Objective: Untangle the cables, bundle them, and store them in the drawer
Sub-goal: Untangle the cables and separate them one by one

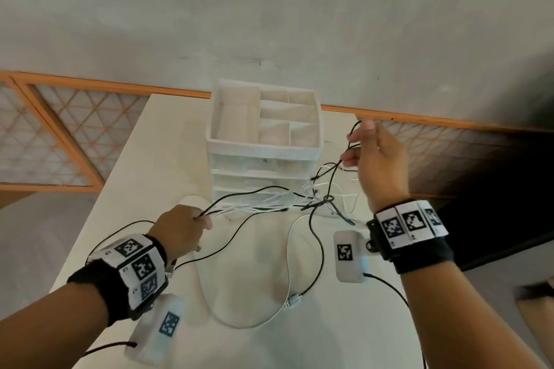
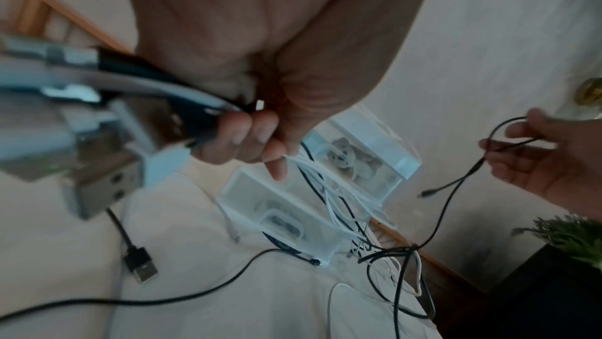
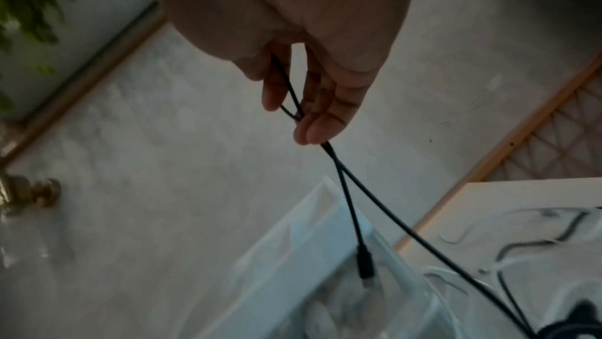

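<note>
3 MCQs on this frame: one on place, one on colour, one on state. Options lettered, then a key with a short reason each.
1. Where is the knot of cables?
A. inside the organiser's top tray
B. on the table in front of the drawer unit's right corner
C. on the floor

2. What colour is the cable looped in the right hand?
A. black
B. white
C. orange

3. What is the left hand doing?
A. resting flat on the table
B. hanging idle
C. gripping a bunch of white and black cables

Key: 1 B, the knot sits low by the drawer unit; 2 A, the right wrist view shows a dark loop between its fingers; 3 C, its fingers curl round the strands.
</note>
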Demonstrator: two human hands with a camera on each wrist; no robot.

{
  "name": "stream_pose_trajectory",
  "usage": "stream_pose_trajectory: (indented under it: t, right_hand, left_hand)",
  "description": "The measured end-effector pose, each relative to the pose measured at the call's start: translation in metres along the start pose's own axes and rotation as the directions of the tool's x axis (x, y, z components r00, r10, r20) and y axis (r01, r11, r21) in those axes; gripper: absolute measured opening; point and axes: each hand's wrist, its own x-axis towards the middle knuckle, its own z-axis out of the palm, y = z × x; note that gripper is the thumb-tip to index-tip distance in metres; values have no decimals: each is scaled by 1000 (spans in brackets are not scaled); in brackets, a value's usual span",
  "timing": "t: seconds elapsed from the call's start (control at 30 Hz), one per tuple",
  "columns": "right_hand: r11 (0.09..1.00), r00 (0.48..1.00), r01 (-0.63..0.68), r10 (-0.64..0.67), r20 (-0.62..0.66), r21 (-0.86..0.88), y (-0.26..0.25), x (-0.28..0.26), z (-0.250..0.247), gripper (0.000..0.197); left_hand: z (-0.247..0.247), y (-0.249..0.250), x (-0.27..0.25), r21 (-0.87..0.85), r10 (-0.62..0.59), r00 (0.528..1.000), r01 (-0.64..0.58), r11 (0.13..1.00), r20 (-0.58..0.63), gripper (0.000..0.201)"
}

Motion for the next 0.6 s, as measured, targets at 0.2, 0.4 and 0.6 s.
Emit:
stream_pose_trajectory:
  t: [0.2, 0.4, 0.6]
  right_hand:
    - [982, 985, 143, -129, -115, 123, -10, 8, -16, 33]
    - [682, 823, -500, 566, -47, -535, 110, -4, -26, 38]
    - [624, 668, -743, 712, -216, -243, 161, -9, -48, 25]
  left_hand:
    - [-20, 1, 2, -187, -4, 995, -14, 982, -98, 34]
    - [-47, 34, -12, -447, 218, 944, -311, 839, -248, 31]
    - [-64, 40, -15, -575, 203, 945, -317, 754, -255, 31]
